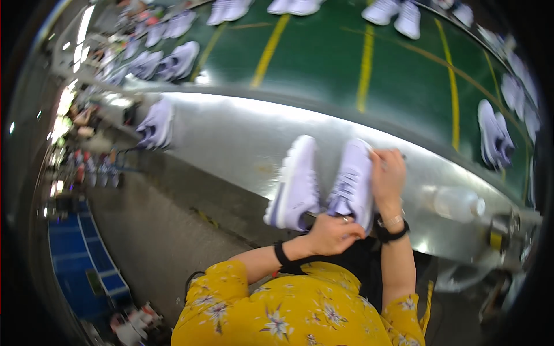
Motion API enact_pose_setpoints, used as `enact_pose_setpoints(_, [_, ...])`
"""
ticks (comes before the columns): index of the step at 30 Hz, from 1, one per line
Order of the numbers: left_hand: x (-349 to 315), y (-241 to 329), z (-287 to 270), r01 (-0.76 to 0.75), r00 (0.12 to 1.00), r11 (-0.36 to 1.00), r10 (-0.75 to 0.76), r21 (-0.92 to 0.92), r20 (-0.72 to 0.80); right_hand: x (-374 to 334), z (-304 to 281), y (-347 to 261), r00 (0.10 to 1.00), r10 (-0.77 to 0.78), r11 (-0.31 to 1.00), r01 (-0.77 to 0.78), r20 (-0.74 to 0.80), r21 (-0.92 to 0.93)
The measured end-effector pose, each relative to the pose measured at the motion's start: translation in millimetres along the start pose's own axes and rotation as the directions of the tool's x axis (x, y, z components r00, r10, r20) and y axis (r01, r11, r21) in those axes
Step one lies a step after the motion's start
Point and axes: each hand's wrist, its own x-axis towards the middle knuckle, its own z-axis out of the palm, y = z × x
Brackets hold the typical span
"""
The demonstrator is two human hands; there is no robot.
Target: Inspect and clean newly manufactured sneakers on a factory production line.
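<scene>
A lavender sneaker (353,168) with laces lies on the metal ledge in front of me, its toe pointing away. My left hand (333,234) is closed at the sneaker's heel, with the fingers bent at the collar. Along the right side of its toe, my right hand (388,177) grips the edge with curled fingers. Just to the left, apart from both hands, the matching sneaker (298,187) rests tilted on its side, its white sole facing left. My fingers partly hide the heel opening of the held sneaker.
Beyond the metal ledge (231,130) runs a green conveyor belt (323,63) with yellow stripes and several pairs of sneakers (394,14). Another lavender pair (157,124) stands at the ledge's left end. To the right are a clear plastic bottle (456,203) and a metal container (503,230).
</scene>
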Motion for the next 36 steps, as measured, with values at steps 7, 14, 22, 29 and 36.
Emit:
enact_pose_setpoints(7, [-1,16,-13,-0.085,0.993,0.982,0.098,0.166,-0.069,-57,-41,-3,0.990,0.092,0.995,-0.095,0.103,0.029])
enact_pose_setpoints(14, [-22,13,-52,-0.148,0.960,0.970,0.188,0.193,-0.206,-55,-58,35,0.963,0.266,0.958,-0.269,0.045,0.098])
enact_pose_setpoints(22, [-67,-3,-106,0.394,0.910,0.625,-0.161,0.673,-0.383,-92,-88,-8,0.960,0.224,0.949,-0.254,0.165,0.188])
enact_pose_setpoints(29, [-58,-50,-111,0.308,0.826,0.912,-0.398,-0.271,-0.399,-131,-56,-42,0.906,0.227,0.836,-0.369,0.357,0.406])
enact_pose_setpoints(36, [-32,-47,-115,0.469,0.799,0.859,-0.512,-0.205,-0.316,-119,-35,-50,0.915,0.097,0.857,-0.277,0.393,0.435])
